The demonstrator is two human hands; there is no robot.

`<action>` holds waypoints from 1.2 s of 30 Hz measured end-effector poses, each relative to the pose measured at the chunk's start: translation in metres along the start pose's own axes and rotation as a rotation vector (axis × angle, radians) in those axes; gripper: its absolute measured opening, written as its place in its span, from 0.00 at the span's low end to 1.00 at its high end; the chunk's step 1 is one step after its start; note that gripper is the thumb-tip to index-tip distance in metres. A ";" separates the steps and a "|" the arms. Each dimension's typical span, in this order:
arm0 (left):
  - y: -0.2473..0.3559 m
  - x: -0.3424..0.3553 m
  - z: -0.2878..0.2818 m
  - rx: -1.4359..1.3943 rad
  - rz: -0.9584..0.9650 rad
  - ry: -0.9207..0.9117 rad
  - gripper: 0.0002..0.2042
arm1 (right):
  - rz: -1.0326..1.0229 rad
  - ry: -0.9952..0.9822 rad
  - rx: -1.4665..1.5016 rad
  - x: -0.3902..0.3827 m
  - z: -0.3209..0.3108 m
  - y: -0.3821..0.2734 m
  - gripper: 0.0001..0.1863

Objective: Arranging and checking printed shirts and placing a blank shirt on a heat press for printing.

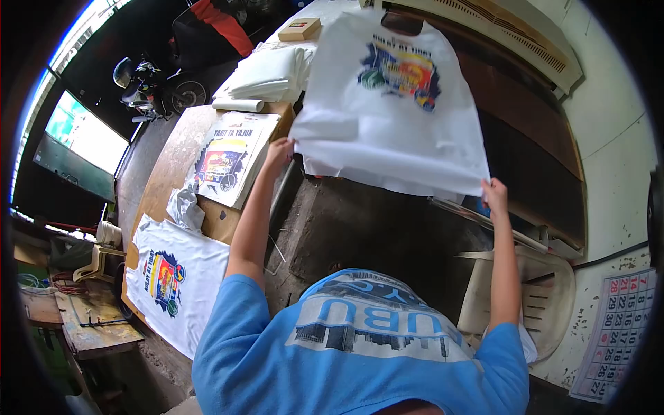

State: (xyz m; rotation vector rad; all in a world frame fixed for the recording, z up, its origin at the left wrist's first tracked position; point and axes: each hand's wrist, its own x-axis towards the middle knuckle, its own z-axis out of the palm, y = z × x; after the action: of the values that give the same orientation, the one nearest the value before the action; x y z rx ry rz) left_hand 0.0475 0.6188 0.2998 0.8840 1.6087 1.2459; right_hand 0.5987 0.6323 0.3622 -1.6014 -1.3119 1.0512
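A white T-shirt [332, 104] with a colourful print is stretched out in front of me, its neck opening at the far end. My left hand [279, 151] is closed on the near left corner of its hem. At the near right corner, my right hand [494, 194] pinches the hem. The shirt's near part hangs in the air between both hands; its far part reaches over a pale surface and a dark brown flat surface [526, 117]. Beside my left forearm lies a stack of printed paper sheets [225, 155] with mirrored lettering.
On the wooden table [162, 159] at left are another printed T-shirt [207, 256], a crumpled grey piece [185, 207] and a pile of folded white cloth [266, 75]. A small box [299, 29] sits behind. A plastic chair [564, 304] stands right; a motorcycle [159, 90] is far left.
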 end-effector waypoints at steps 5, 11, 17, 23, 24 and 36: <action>-0.025 -0.004 0.015 0.169 -0.093 -0.079 0.14 | 0.113 -0.095 -0.181 0.010 0.000 0.055 0.06; -0.026 0.001 0.020 0.103 -0.030 -0.169 0.15 | 0.224 -0.289 -0.027 0.011 0.013 0.034 0.06; -0.016 0.003 0.018 0.238 -0.009 -0.269 0.14 | 0.200 -0.249 0.019 0.003 0.011 0.023 0.10; -0.008 -0.014 0.003 -0.180 -0.002 -0.296 0.11 | 0.171 -0.115 0.368 -0.029 0.019 0.004 0.09; -0.010 -0.010 -0.002 -0.246 0.004 -0.332 0.10 | 0.189 -0.107 0.391 -0.031 0.022 0.002 0.09; -0.033 -0.149 -0.039 -0.030 0.302 -0.076 0.08 | -0.009 0.101 0.266 -0.111 -0.023 0.084 0.07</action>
State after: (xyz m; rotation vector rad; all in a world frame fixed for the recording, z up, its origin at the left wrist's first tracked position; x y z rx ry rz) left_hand 0.0621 0.4617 0.3039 1.1727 1.4287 1.4206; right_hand 0.6341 0.5086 0.3038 -1.4276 -1.0627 1.0762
